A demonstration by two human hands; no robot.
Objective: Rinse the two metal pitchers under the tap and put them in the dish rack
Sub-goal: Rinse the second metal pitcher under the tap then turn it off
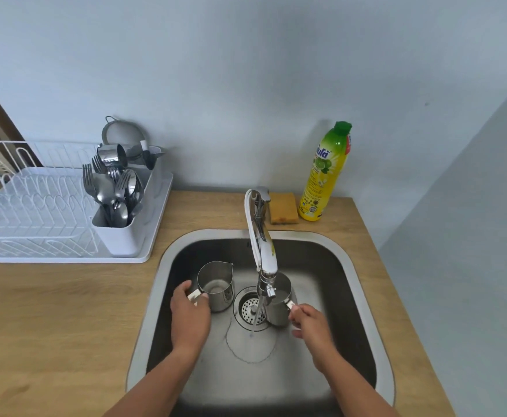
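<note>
Two metal pitchers stand upright in the steel sink. My left hand grips the handle of the left pitcher, whose spout points away from me. My right hand pinches the handle of the right pitcher, which is partly hidden behind the tap. A thin stream of water falls from the tap's nozzle between the pitchers, just in front of the drain strainer. The white dish rack sits on the counter to the left.
The rack's cutlery holder holds several forks and spoons, with a metal cup and a strainer behind it. A yellow sponge and a yellow dish soap bottle stand behind the sink. The wooden counter surrounds the sink.
</note>
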